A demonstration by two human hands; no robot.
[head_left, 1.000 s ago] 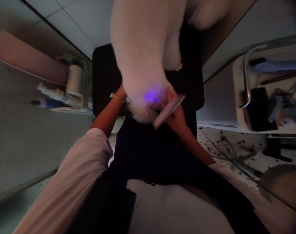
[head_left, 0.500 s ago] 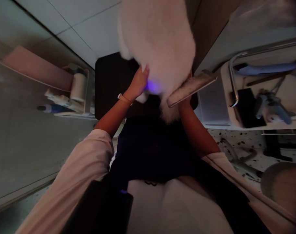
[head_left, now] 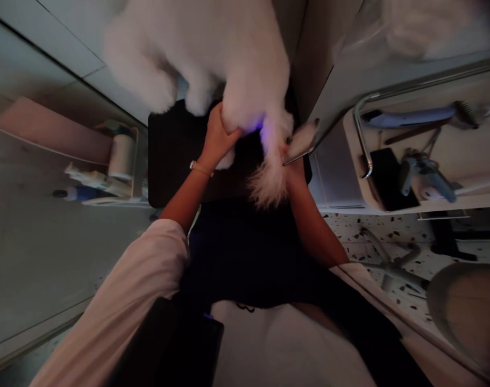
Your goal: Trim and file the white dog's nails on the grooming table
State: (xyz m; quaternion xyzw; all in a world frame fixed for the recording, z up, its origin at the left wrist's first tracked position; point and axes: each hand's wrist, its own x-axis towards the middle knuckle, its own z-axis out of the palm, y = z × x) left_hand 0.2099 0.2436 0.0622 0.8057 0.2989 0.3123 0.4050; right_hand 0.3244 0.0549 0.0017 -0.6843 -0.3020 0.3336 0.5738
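Observation:
A fluffy white dog [head_left: 228, 59] stands on a black grooming table [head_left: 170, 156] in front of me. My left hand [head_left: 217, 134] is closed around the dog's rear leg, with a thin bracelet on the wrist. My right hand [head_left: 292, 164] is mostly hidden behind the dog's tail fur and holds a flat slicker brush [head_left: 303, 141] against the fur. A small violet glow [head_left: 263, 128] shows on the fur between my hands.
A shelf [head_left: 119, 156] with a paper roll and bottles stands left of the table. A white cart [head_left: 422, 156] with a metal handle, clippers and tools is on the right. A round stool [head_left: 462, 306] sits at lower right on speckled floor.
The dog has shifted left and turned. My left hand went from resting on the fur to gripping the leg. The brush has moved down and in toward the tail.

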